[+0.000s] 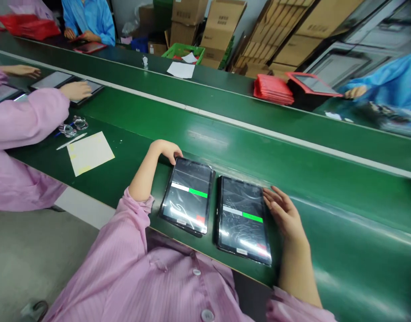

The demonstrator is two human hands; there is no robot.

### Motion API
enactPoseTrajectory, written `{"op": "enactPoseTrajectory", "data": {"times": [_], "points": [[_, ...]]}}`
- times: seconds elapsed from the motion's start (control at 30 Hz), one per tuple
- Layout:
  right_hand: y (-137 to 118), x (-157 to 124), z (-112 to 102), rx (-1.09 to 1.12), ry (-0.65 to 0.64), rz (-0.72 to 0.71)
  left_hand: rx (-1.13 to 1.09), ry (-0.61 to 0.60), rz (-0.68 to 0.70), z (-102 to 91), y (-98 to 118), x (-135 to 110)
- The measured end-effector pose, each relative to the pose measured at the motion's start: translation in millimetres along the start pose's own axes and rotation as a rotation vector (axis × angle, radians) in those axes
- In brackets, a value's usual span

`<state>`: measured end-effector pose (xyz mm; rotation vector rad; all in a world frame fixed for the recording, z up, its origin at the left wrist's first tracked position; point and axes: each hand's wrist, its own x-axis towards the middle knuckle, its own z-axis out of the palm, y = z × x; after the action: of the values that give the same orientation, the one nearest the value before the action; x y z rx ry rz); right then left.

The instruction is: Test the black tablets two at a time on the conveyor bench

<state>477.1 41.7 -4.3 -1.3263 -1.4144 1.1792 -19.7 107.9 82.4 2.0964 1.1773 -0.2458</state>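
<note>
Two black tablets lie side by side on the green belt (225,134) in front of me, each screen showing a white and green bar. My left hand (165,150) curls over the top left corner of the left tablet (188,195). My right hand (282,210) rests flat with fingers stretched out against the right edge of the right tablet (243,219). Both of my sleeves are pink.
A person in pink at the left (21,120) handles more tablets (54,80). A paper sheet (90,153) and tape rolls (73,125) lie nearby. Across the belt are red cases (273,89), people in blue (88,20), a green crate (183,51) and stacked cartons (222,22).
</note>
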Motion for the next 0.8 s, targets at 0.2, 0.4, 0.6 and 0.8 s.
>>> {"op": "enactPoseTrajectory", "data": {"times": [0.2,0.4,0.6,0.8], "points": [[11.1,-7.1,-4.1,-0.098,0.129,0.043,-0.192,0.015,0.074,6.4,-25.0,4.7],[5.9,15.7,4.9,-0.246,0.194,0.103,-0.4,0.019,0.194,11.2,-40.1,13.8],[-1.6,3.3,6.5,-0.17,0.165,0.107,-0.473,0.08,0.243,13.0,-45.6,19.6],[-5.7,-20.8,1.4,-0.176,0.124,0.166,-0.119,0.264,-0.079,5.7,1.8,10.8]]}}
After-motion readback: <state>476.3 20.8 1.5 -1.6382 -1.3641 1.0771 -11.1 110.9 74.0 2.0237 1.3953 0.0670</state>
